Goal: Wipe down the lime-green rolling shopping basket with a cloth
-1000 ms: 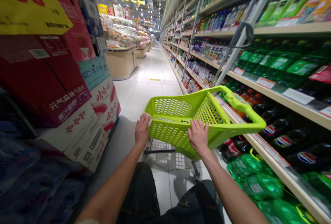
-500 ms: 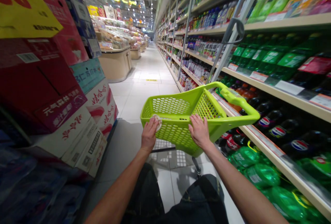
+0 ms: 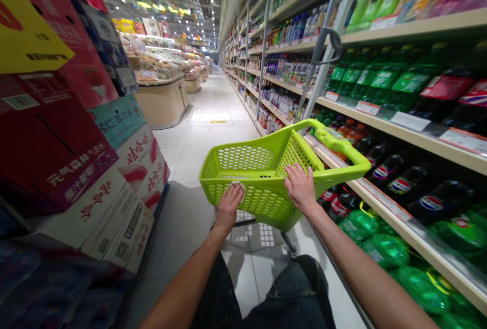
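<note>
The person's left hand (image 3: 227,208) holds a pale cloth (image 3: 242,186) under slightly bent fingers against the green cart (image 3: 262,183), seemingly for firm contact. The right hand (image 3: 302,190) rests fairly open on its near rim, probably steadying it beside the drink shelves (image 3: 395,28).

The head camera looks forward and down at the nearby cart (image 3: 265,182).

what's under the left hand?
A pale cloth; its edge shows past the left hand, against the green cart. The cloth's remainder and the cart wall behind are covered.
</note>
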Action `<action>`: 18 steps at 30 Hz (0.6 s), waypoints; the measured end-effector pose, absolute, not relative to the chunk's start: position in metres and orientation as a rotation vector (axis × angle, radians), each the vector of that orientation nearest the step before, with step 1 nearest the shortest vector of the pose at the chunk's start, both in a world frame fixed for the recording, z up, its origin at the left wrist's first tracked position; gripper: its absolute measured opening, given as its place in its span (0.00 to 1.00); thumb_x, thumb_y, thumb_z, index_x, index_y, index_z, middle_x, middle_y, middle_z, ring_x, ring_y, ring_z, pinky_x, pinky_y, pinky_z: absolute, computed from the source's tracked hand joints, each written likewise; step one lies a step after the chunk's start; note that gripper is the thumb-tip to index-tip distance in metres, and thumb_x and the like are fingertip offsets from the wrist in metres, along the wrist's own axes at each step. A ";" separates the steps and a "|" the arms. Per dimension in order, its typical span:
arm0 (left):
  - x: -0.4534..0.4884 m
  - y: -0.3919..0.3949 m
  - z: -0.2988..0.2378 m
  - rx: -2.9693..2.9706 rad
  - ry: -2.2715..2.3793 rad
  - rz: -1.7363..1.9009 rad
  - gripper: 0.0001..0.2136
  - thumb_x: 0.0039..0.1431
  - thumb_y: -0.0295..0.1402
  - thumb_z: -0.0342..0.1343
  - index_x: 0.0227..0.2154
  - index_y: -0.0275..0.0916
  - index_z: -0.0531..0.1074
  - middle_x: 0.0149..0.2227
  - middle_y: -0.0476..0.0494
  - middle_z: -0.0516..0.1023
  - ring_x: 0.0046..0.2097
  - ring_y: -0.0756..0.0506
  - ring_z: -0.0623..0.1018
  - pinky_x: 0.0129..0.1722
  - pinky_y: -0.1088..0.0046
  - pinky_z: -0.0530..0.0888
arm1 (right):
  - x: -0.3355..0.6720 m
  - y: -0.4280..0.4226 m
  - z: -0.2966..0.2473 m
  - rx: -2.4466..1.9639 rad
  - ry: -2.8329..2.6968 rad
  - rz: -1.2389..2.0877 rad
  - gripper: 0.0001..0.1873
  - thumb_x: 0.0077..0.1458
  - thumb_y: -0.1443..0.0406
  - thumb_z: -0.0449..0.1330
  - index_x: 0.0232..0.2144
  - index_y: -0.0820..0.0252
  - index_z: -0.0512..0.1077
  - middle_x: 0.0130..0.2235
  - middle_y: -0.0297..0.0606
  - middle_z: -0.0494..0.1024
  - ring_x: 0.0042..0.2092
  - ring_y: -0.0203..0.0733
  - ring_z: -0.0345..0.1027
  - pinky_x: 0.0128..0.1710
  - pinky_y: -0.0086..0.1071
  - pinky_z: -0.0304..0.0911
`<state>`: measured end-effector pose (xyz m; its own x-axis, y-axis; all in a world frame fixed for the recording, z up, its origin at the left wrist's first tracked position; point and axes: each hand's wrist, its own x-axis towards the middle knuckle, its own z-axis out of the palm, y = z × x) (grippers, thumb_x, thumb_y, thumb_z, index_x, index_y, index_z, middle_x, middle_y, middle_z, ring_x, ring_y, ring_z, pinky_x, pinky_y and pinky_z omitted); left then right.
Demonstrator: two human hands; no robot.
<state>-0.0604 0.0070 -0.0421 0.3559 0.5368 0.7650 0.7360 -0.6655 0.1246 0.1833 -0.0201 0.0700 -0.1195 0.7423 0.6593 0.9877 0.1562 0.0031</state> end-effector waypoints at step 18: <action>-0.006 0.002 -0.036 -2.650 -0.626 -1.087 0.19 0.59 0.22 0.40 0.51 0.39 0.62 0.52 0.39 0.67 0.58 0.46 0.60 0.53 0.61 0.64 | 0.238 -0.031 0.082 -1.698 -1.776 -0.764 0.18 0.57 0.63 0.46 0.45 0.60 0.68 0.48 0.38 0.72 0.53 0.44 0.58 0.57 0.46 0.32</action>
